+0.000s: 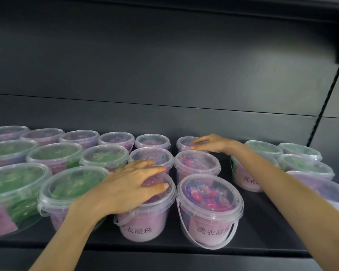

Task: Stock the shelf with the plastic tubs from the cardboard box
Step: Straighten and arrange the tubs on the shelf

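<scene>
On the dark shelf (262,222), below a black back panel (164,75), clear lidded tubs stand in rows. My left hand (133,184) lies flat, fingers spread, on the near tub (139,225). My right hand (209,143) rests straight-fingered on the far tub (183,143). The frame edge cuts off the green-filled tubs (14,184) at left.

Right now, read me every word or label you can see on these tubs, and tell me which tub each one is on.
"洗衣凝珠": pink label of the front tub under the left hand.
"洗衣凝", rest cut off at the handle: the neighbouring front tub.
"洗衣", rest hidden by the right forearm: the tub further right.
Far-left tub: pink label too blurred to read.
</scene>
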A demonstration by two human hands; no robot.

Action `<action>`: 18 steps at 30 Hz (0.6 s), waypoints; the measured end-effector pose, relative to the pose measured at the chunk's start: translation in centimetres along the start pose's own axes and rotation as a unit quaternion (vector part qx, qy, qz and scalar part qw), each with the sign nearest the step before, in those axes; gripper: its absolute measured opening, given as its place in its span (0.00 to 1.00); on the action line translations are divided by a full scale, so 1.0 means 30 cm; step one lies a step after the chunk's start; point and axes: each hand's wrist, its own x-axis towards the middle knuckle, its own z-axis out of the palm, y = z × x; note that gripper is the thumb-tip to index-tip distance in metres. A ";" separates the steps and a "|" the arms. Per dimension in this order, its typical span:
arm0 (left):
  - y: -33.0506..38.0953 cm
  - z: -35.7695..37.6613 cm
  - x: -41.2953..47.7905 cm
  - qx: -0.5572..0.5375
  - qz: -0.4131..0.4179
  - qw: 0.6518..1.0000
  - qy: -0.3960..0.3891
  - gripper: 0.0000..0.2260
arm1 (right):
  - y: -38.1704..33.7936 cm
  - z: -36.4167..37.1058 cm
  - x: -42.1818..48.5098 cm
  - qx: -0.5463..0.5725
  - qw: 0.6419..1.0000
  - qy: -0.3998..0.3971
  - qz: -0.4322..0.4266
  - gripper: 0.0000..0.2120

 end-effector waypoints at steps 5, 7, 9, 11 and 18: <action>-0.008 0.009 0.001 -0.001 0.005 1.000 0.023 0.26 | -0.049 0.029 0.041 0.025 0.999 -0.019 -0.005 0.25; -0.008 0.010 0.000 0.001 0.010 0.999 0.035 0.25 | -0.053 0.030 0.042 0.025 0.999 -0.024 -0.003 0.26; -0.009 0.016 -0.003 -0.010 0.026 0.997 0.078 0.24 | -0.060 0.027 0.028 0.016 1.000 -0.026 -0.001 0.27; -0.009 0.029 -0.015 -0.033 0.048 0.985 0.164 0.23 | -0.074 0.025 -0.002 -0.032 0.999 0.013 -0.017 0.27; -0.021 0.131 -0.112 -0.031 0.151 0.905 0.396 0.12 | -0.141 0.113 -0.404 0.023 0.952 0.189 -0.240 0.13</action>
